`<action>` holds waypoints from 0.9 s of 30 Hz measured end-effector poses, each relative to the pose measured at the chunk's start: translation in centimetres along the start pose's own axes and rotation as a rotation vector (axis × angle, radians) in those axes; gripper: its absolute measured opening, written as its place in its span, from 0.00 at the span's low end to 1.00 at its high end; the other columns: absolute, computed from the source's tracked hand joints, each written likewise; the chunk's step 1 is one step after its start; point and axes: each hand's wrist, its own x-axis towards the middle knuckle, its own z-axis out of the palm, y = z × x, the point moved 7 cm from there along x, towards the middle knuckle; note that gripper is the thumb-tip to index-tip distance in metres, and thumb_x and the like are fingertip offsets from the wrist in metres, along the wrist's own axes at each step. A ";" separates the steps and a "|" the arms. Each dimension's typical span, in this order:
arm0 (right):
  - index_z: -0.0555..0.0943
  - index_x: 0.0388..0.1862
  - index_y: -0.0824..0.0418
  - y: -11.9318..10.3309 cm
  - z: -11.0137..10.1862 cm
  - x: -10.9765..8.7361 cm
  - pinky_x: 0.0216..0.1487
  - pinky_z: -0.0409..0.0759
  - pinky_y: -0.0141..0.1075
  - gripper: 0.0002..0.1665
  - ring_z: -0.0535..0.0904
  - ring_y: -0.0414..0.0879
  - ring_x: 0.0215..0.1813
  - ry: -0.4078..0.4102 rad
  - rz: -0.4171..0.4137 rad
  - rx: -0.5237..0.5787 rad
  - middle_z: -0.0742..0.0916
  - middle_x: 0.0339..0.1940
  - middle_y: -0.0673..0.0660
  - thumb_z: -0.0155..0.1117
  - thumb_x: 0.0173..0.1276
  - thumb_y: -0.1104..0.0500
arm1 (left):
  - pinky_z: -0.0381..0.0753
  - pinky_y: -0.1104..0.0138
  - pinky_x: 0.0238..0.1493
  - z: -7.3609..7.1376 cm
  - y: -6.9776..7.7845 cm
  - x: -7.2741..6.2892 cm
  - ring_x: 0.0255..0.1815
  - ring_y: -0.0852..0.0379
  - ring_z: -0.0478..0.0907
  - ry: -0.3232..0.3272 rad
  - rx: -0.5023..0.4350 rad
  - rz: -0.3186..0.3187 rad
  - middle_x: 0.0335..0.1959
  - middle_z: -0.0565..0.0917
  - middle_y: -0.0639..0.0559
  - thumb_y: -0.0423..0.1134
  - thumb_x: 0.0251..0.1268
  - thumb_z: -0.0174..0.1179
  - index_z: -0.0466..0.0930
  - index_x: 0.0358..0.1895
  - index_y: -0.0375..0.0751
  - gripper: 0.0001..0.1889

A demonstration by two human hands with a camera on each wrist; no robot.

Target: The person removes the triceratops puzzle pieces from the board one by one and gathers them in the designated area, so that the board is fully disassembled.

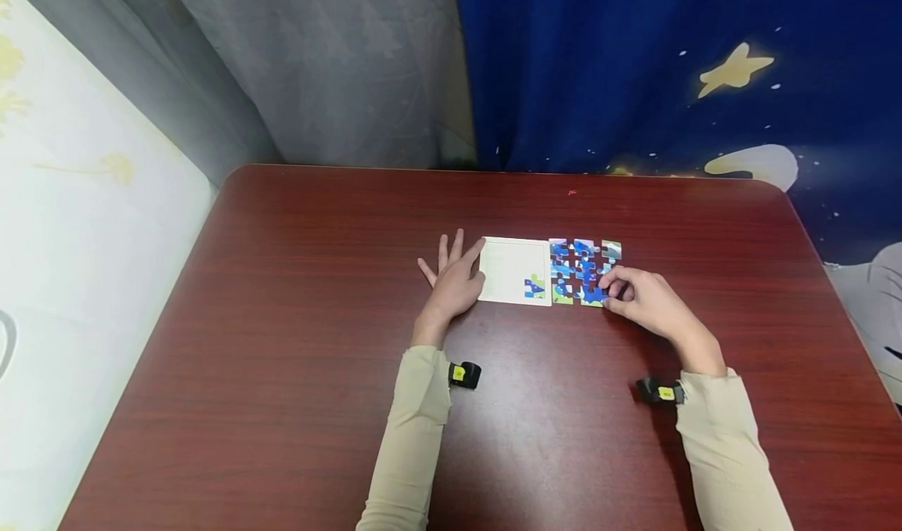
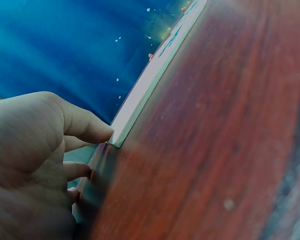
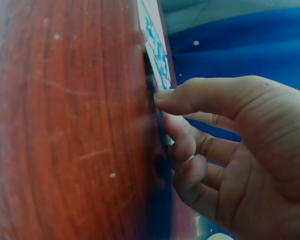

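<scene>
Against the left edge of a shallow white puzzle tray [image 1: 503,269], my left hand [image 1: 454,287] rests with its fingers spread and the thumb at the near side. Joined jigsaw pieces [image 1: 534,287], blue and green, lie in the tray's lower right corner. To the right of the tray, several loose jigsaw pieces [image 1: 561,269] are laid out in rough columns. My right hand [image 1: 651,300] has thumb and index finger around the right side of a blue jigsaw piece [image 1: 590,294] at the near right of this group; the fingertips partly hide it. Its other fingers [image 3: 190,175] are curled.
All of this lies on a dark red-brown wooden table [image 1: 317,319]. A small red mark [image 1: 572,193] is near its far edge. Grey and blue curtains [image 1: 599,69] hang behind. Black wrist devices [image 1: 465,374] sit at both sleeves.
</scene>
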 end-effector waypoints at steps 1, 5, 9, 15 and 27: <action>0.79 0.37 0.62 0.1 0.1 0.0 0.31 0.70 0.36 0.09 0.72 0.45 0.26 -0.004 0.005 -0.001 0.79 0.28 0.52 0.66 0.56 0.67 | 0.13 0.40 0.57 0.0 0.0 0.0 0.73 0.50 0.25 -0.001 0.000 0.001 0.75 0.43 0.49 0.35 0.62 0.46 0.60 0.71 0.54 0.31; 0.79 0.38 0.62 0.3 0.2 0.0 0.31 0.70 0.37 0.10 0.72 0.45 0.26 -0.009 0.013 0.003 0.79 0.28 0.53 0.66 0.56 0.67 | 0.13 0.41 0.57 0.0 0.0 0.0 0.73 0.50 0.25 -0.001 -0.001 0.000 0.75 0.43 0.49 0.35 0.62 0.46 0.60 0.71 0.54 0.30; 0.79 0.39 0.62 0.4 0.3 0.1 0.30 0.69 0.36 0.11 0.71 0.44 0.25 0.007 0.011 0.009 0.78 0.28 0.52 0.66 0.57 0.66 | 0.13 0.41 0.57 -0.1 0.0 0.0 0.73 0.50 0.26 0.001 0.003 -0.003 0.75 0.43 0.50 0.35 0.62 0.46 0.60 0.71 0.54 0.31; 0.79 0.39 0.63 -0.6 -0.6 -0.1 0.25 0.65 0.33 0.11 0.67 0.45 0.23 0.117 -0.026 0.001 0.75 0.25 0.52 0.68 0.57 0.66 | 0.13 0.41 0.57 0.0 0.1 0.0 0.73 0.50 0.25 -0.007 0.004 -0.007 0.75 0.42 0.50 0.35 0.62 0.46 0.59 0.71 0.55 0.31; 0.81 0.45 0.64 -6.3 2.8 2.8 0.33 0.69 0.39 0.18 0.69 0.45 0.29 0.008 -0.162 -0.137 0.78 0.30 0.54 0.69 0.57 0.58 | 0.13 0.41 0.57 0.0 0.1 -0.1 0.73 0.51 0.24 -0.008 0.001 -0.009 0.75 0.42 0.50 0.36 0.62 0.45 0.59 0.71 0.55 0.31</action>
